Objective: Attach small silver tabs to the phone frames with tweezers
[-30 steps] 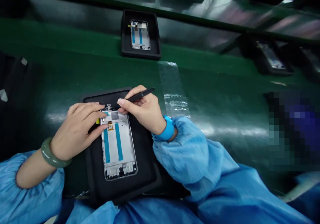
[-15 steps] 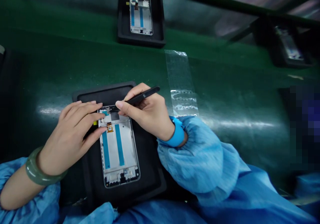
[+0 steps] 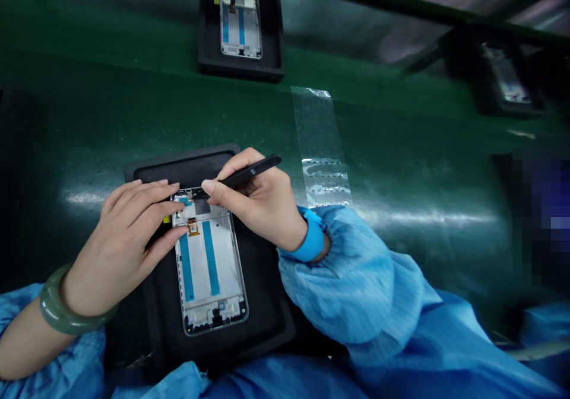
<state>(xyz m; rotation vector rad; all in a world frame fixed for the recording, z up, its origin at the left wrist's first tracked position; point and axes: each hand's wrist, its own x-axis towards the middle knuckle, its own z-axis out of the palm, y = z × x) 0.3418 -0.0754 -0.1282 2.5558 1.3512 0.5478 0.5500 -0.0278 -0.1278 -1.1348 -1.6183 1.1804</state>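
A phone frame [image 3: 199, 274] with two blue strips and a small orange flex cable [image 3: 193, 227] lies in a black tray [image 3: 267, 304] before me. My left hand [image 3: 129, 233] rests with fingers stretched out and apart along the frame's upper left edge, the thumb beside the flex cable. My right hand [image 3: 260, 203] pinches black tweezers [image 3: 252, 172], slanted down to the left. Their tips are at the top of the frame, partly hidden behind my thumb, so I cannot see whether they grip anything.
Another phone frame [image 3: 240, 22] lies in a black tray [image 3: 240, 71] at the back. A third frame [image 3: 505, 72] sits in a dark tray at the back right. A strip of clear plastic film [image 3: 317, 126] lies on the green table [image 3: 401, 167], right of my tray.
Both trays at the back have shifted a little left relative to the table. My hands and the tweezers keep nearly the same position on the phone frame.
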